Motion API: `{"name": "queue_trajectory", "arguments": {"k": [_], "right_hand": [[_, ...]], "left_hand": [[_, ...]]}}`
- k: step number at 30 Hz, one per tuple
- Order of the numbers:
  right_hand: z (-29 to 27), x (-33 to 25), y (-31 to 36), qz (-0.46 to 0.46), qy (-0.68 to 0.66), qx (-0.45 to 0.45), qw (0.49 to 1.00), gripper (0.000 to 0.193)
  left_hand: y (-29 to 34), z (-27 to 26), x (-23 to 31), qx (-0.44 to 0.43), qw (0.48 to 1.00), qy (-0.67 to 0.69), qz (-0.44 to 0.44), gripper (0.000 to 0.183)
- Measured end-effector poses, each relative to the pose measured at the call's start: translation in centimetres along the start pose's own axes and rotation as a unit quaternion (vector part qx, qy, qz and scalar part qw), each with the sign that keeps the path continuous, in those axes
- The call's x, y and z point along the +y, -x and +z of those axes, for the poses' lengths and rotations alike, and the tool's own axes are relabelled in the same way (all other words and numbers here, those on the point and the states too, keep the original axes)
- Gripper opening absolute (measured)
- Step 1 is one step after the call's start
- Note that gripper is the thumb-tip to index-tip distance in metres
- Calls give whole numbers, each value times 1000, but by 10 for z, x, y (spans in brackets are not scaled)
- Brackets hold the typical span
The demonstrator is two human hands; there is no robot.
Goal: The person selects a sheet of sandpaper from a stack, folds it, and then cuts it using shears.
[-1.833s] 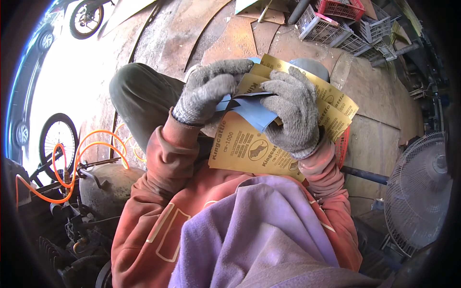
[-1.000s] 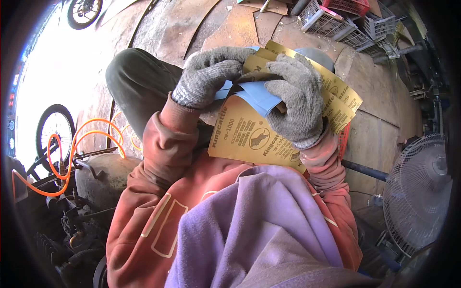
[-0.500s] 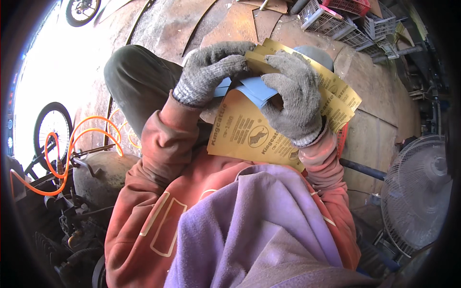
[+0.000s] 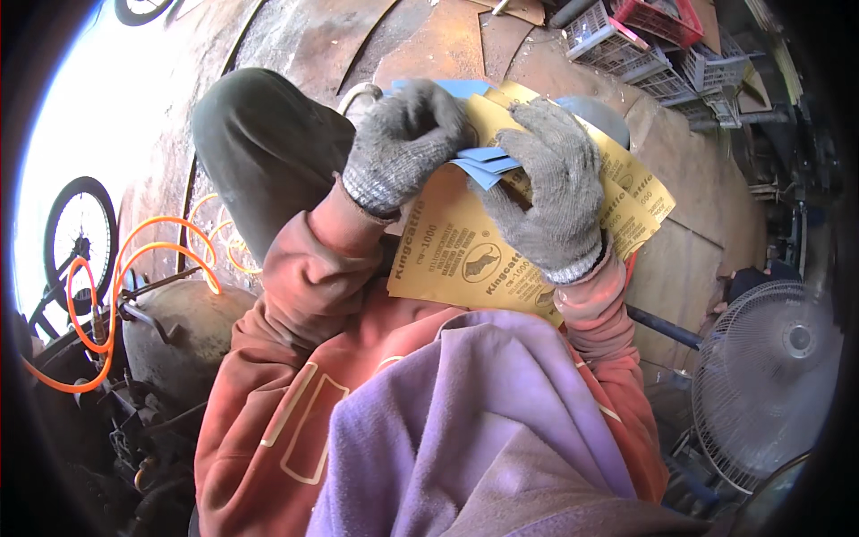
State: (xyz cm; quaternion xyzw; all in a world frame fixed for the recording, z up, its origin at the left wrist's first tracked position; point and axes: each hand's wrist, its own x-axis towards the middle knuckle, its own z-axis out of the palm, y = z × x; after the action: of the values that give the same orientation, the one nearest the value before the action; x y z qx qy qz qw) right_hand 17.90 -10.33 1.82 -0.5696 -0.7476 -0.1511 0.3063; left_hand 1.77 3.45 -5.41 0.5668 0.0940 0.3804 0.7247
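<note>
Paper sheets [image 4: 461, 242], centre: golden tan, dark print; some blue faces [image 4: 486, 166]. Left glove [image 4: 398, 148] and right glove [image 4: 557, 192], centre: grey, pale-flecked. Sweatshirt [image 4: 255, 394], lower left: coral red, cream outlines. Cloth [image 4: 465, 430], lower centre: lilac. Trousers [image 4: 259, 148], upper left: dark grey-green. Hose [image 4: 112, 318], far left: bright orange.

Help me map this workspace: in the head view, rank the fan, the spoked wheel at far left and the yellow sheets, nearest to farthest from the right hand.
1. Yellow sheets: held in the right hand.
2. Fan: off to the right.
3. Spoked wheel: far left.
</note>
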Motion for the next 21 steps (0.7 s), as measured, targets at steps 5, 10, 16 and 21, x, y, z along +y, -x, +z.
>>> {"name": "queue_trajectory", "arguments": {"k": [5, 10, 16, 21], "right_hand": [[5, 0, -4, -1, 3, -12, 1000, 60], [5, -1, -5, 16, -10, -11, 1000, 67], [3, 1, -6, 15, -14, -13, 1000, 68], [4, -1, -6, 22, -19, -2, 1000, 67]], "left_hand": [[4, -1, 2, -73, 995, 14, -68, 16], [11, -5, 6, -88, 992, -51, 81, 29], [5, -9, -3, -124, 989, 73, 10, 38], [11, -2, 9, -113, 987, 54, 99, 29]]}}
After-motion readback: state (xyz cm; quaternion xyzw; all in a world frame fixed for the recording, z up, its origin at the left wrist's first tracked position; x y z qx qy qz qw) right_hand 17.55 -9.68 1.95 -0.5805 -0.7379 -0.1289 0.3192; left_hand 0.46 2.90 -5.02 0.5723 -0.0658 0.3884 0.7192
